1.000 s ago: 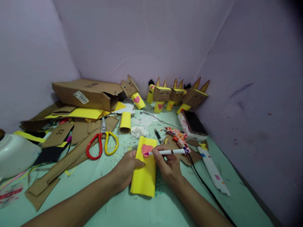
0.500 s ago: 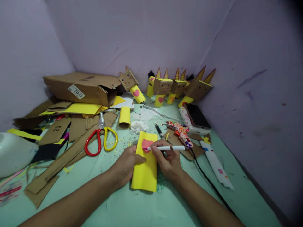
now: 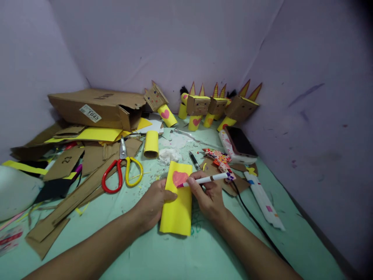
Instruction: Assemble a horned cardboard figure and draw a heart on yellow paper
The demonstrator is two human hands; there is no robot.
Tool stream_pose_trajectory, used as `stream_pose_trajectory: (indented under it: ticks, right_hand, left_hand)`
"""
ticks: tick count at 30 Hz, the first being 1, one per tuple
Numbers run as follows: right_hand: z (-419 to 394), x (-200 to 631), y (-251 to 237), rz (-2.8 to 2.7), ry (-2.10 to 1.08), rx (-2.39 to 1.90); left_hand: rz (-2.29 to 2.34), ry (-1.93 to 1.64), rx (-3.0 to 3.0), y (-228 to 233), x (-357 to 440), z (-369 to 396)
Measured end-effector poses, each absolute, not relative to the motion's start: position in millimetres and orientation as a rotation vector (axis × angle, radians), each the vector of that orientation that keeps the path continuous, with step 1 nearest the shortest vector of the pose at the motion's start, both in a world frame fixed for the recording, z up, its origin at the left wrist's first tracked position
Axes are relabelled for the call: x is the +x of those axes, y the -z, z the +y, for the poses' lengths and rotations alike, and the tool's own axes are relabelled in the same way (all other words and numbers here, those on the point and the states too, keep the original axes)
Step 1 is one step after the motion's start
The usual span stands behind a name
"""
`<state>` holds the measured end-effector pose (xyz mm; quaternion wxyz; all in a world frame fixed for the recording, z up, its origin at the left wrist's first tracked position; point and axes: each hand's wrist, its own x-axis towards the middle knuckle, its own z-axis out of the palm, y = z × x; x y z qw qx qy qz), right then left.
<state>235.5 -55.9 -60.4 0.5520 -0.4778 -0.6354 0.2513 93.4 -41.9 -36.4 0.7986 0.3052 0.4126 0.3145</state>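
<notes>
A strip of yellow paper (image 3: pixel 177 216) lies lengthwise in front of me, with a pink-coloured heart (image 3: pixel 180 178) near its far end. My left hand (image 3: pixel 155 202) grips the paper's left edge, thumb on top and the other fingers hidden beneath. In my right hand (image 3: pixel 208 196) is a white felt-tip marker (image 3: pixel 212 179), its magenta tip touching the lower part of the heart. A yellow paper-covered tube (image 3: pixel 151 144) stands beyond the paper. To the left lie scissors (image 3: pixel 122 165) with red and yellow handles, blades pointing away.
Several cardboard-headed figures (image 3: pixel 198 105) stand along the back wall. A cardboard box (image 3: pixel 99 107) and scraps fill the left side. On the right are a patterned glue gun (image 3: pixel 220 160) with a black cord, a phone (image 3: pixel 240 140) and a white packet (image 3: pixel 265 200). A black pen (image 3: pixel 194 160) lies beyond my right hand.
The marker has tilted, its back end rising slightly, while its tip stays low on the heart. The whole view has shifted a little, so everything appears slightly further left.
</notes>
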Motion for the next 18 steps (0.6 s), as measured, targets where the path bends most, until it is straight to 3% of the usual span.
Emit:
stream_pose_trajectory:
  ticks: [18]
  right_hand:
    - [-54.8, 239.6, 62.4, -1.511, -0.664, -1.145]
  left_hand:
    - [0.869, -0.674, 0.689, 39.0, 93.6, -41.6]
